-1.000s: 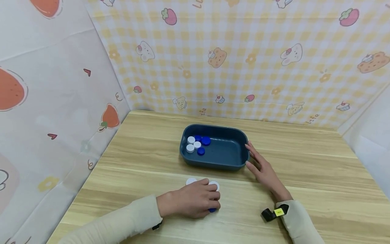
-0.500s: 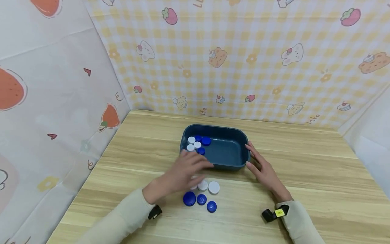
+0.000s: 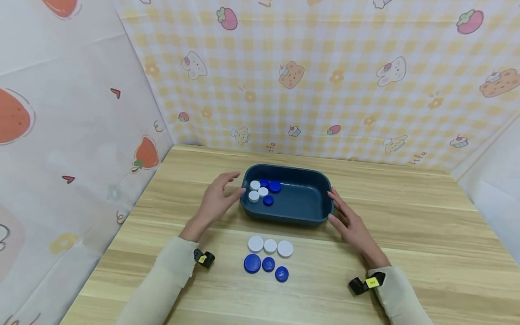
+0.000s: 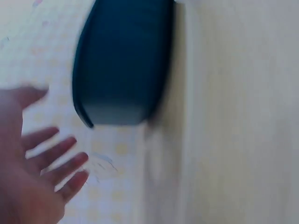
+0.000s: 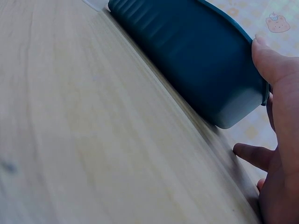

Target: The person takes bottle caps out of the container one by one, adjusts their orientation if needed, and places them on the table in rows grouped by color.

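A dark blue-green rectangular bin stands on the wooden table. Three white caps and three blue caps lie inside at its left end. In front of the bin, three white caps form a row, with three blue caps nearer the person. My left hand is at the bin's left end, thumb and fingers spread, holding nothing; the left wrist view shows a gap between the fingers and the bin. At the right end my right hand rests its thumb against the rim, fingers loosely extended.
The wooden table extends to both sides of the bin. Behind it hangs a yellow checked cloth, and a white printed cloth stands along the left. Wrist cameras sit on both sleeves.
My left hand has left the caps on the table, uncovering them, and moved up and left to the bin's left end. The right hand has stayed at the right end.
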Motion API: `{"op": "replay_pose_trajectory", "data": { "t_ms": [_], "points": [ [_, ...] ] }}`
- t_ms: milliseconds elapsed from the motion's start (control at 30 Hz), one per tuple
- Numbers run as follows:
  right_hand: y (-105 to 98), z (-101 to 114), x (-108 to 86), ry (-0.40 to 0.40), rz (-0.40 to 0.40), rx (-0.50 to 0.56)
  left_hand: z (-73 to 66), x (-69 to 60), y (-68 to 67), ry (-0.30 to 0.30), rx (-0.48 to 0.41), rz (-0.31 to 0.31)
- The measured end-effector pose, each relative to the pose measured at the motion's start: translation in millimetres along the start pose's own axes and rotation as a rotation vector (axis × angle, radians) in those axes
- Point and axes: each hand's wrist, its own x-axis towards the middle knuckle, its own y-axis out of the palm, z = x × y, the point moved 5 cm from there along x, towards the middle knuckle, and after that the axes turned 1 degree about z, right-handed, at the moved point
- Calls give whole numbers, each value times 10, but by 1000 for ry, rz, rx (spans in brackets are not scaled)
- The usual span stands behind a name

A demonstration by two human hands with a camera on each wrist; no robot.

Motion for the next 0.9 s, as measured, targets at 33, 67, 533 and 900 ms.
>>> {"op": "replay_pose_trajectory", "data": {
  "t_ms": [33,67,533,900],
  "points": [
    [-6,1,2,-3,0,-1,42,6,31,-11,14,50],
    [-4,2,3,-5,1,0,80,5,61,-12,28,104],
    [10,6,-1,12,-3,5,294,-53,238,83,-16,386],
    [10,16,0,4,-10,9,356,-72,280,-15,-264,392]
  ]
}}
